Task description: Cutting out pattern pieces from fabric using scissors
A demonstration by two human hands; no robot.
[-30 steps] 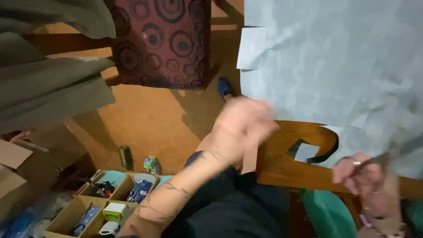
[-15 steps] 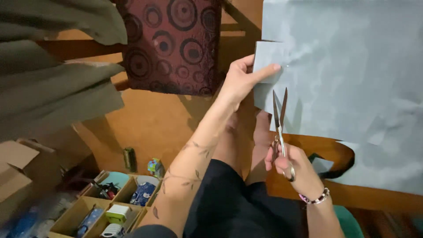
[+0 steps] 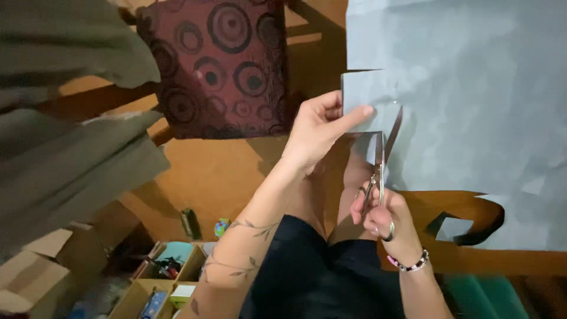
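The left hand [image 3: 316, 133] pinches a squarish flap [image 3: 369, 97] at the left edge of a large grey-blue paper sheet [image 3: 472, 106], thumb on top and fingers closed on it, so this grip is shut on the flap. The right hand [image 3: 387, 218] holds a pair of scissors [image 3: 380, 171] by the handles, fingers through the loops, a grip closed round them; the blades point up and stand slightly parted, with the sheet's edge between them just below the flap. A beaded bracelet [image 3: 407, 264] circles the right wrist. The sheet hangs over a curved wooden armrest [image 3: 466, 212]. To the left stands a dark red cushion [image 3: 224, 65] patterned with circles. On the floor at lower left is a compartmented wooden box [image 3: 159, 283] of small items.
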